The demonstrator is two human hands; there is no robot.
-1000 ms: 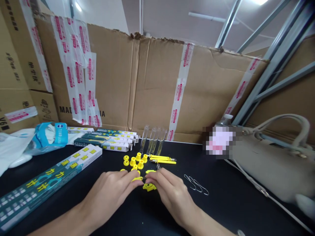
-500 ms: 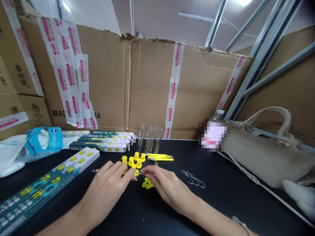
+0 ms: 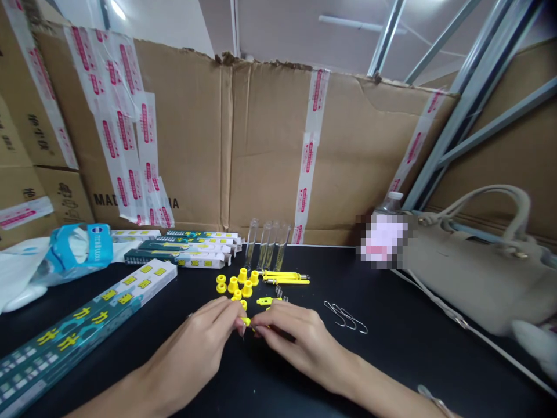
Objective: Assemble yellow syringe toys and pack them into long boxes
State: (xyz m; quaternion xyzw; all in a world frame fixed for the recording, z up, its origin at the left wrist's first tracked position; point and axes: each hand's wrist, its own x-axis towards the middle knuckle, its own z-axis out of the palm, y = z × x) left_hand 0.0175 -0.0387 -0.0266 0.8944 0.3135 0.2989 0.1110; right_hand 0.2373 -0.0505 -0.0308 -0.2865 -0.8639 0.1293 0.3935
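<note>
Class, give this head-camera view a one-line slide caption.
Left hand and right hand meet at a small yellow piece, near yellow plugs and metal hooks.

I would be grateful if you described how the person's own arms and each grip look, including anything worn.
The left grip and right grip are ungloved. The left forearm and right forearm show no sleeves. A thin, pale, shiny band circles the right forearm; whether it is a bracelet or watch is unclear.
</note>
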